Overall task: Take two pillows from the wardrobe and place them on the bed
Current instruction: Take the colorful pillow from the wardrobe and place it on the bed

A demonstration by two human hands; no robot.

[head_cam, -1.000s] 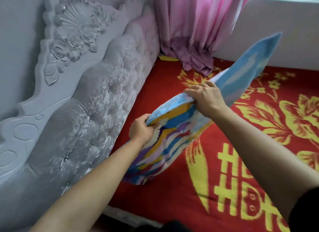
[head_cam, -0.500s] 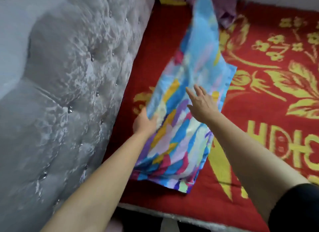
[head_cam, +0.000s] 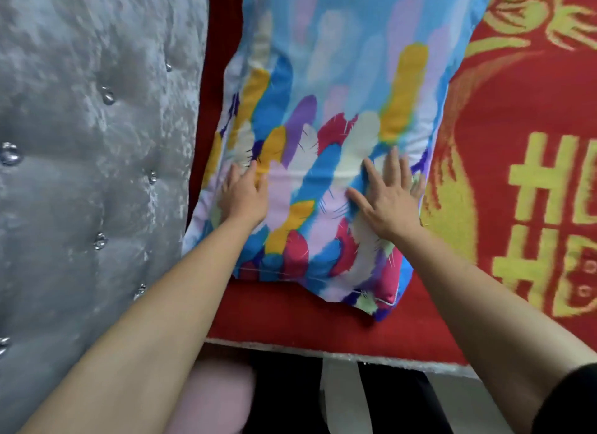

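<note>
A pillow (head_cam: 339,88) in a light-blue case with a many-coloured feather print lies flat on the bed (head_cam: 323,320), lengthwise next to the headboard. My left hand (head_cam: 244,196) rests palm-down on the pillow's near left part, fingers spread. My right hand (head_cam: 386,196) presses flat on its near right part, fingers apart. Neither hand grips the fabric. Only one pillow is in view; its far end runs out of the top of the frame.
A grey tufted headboard (head_cam: 90,162) with crystal buttons fills the left side. The red bedspread (head_cam: 529,181) with yellow flowers and characters stretches to the right. The bed's near edge (head_cam: 339,353) runs below the pillow, with dark floor and something pink (head_cam: 213,398) under it.
The pillow went from being held up by its edge in both hands to lying flat on the bed. Both hands let go and now rest open on top of it.
</note>
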